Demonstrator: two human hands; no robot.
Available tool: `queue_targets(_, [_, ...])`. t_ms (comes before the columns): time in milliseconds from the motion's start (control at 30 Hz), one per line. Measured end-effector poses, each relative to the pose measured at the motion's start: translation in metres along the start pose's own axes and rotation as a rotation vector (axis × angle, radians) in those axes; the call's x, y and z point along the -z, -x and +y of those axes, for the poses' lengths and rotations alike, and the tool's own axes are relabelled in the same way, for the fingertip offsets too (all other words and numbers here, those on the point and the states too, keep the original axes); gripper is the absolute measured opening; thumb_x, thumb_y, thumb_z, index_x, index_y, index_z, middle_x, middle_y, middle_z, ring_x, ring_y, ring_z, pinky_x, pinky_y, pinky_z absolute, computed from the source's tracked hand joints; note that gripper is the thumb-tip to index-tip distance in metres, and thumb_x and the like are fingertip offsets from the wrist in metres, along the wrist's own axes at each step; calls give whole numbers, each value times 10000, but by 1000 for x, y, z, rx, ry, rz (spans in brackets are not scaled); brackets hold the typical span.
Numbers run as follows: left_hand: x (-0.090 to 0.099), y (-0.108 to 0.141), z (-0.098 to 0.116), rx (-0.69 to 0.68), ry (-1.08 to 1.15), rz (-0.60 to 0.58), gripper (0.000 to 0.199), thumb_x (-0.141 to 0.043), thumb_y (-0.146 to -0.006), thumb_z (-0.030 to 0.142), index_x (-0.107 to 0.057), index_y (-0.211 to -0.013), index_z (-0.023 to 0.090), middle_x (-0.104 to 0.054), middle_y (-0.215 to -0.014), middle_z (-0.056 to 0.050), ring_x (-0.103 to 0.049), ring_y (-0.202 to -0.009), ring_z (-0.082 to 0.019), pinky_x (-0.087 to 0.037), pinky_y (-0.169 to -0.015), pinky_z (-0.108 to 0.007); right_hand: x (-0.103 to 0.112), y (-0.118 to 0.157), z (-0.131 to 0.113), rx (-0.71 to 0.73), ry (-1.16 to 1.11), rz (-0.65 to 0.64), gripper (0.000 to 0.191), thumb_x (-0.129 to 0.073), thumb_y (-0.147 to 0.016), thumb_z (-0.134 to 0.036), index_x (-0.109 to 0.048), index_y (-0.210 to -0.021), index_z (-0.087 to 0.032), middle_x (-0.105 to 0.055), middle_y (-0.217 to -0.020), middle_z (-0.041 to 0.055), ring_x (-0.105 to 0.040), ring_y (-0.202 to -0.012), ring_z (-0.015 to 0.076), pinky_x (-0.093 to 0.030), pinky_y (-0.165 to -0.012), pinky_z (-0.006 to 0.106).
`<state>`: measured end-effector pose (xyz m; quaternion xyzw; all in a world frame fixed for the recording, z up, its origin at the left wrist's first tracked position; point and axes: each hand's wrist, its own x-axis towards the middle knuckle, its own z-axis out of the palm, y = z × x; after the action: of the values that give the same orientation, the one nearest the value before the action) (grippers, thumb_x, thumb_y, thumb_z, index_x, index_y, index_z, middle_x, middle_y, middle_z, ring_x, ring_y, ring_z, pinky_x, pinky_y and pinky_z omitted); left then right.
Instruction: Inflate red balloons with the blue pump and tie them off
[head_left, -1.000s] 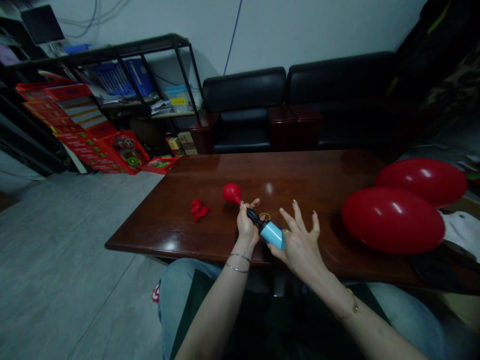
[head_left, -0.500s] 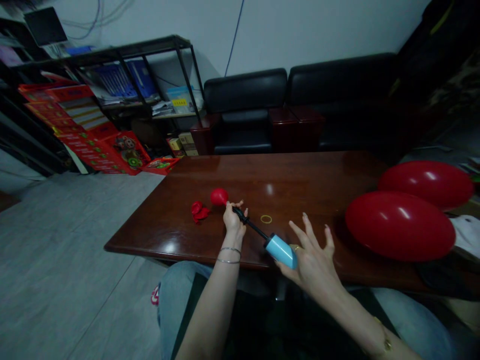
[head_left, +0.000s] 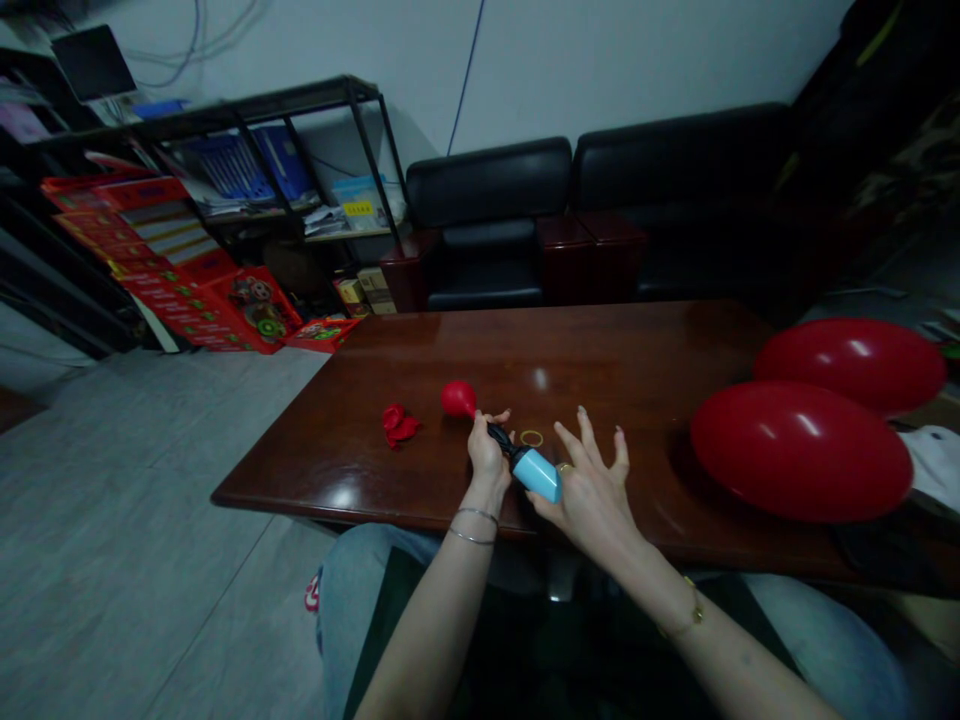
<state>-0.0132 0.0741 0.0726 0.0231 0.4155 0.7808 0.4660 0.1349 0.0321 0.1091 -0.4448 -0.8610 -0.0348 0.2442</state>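
Observation:
A small, slightly inflated red balloon sits on the black nozzle of a hand pump with a light-blue body. My left hand grips the balloon's neck and the nozzle end. At the pump's rear end is my right hand, holding the blue body with thumb and palm while its other fingers stretch out. The pump's rod is pushed in. A yellow ring lies on the brown table just beyond the pump. Limp red balloons lie to the left.
Two large inflated red balloons rest on the table's right side, near a white cloth-like item. Behind the table stand black sofas. Red boxes and a metal shelf are at the back left.
My right hand has moved left and up, pushing the pump body toward the nozzle, so the rod no longer shows. My left hand and the small balloon have shifted slightly right.

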Motion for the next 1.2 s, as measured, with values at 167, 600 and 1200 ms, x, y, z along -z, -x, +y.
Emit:
queue_targets(167, [5, -14, 11, 2, 9, 54, 248, -544, -955, 373, -526, -769, 209, -682, -735, -3, -698, -960, -184, -482, -863, -326, 7, 24, 9, 14, 53, 11, 269, -693, -762, -449, -763, -753, -189, -572, -1465, 128, -327, -1491, 386, -57, -1217, 691])
queue_targets(600, [0, 10, 8, 97, 45, -192, 356, -401, -1031, 434, -506, -768, 217, -719, -1264, -78, -573, -1285, -210, -474, -1000, -424, 10, 16, 16, 43, 53, 59, 209, -714, -750, -398, -745, -705, -197, -521, -1518, 111, -285, -1508, 398, 26, -1215, 680])
queue_targets(1200, [1, 1, 41, 33, 108, -152, 383, -365, -1044, 372, -443, -717, 190, -721, -1192, -78, -481, -1407, -226, -426, -1029, -606, 35, 53, 19, 15, 72, 84, 256, -631, -822, -424, -735, -747, -203, -504, -1531, 111, -314, -1504, 379, -12, -1215, 688])
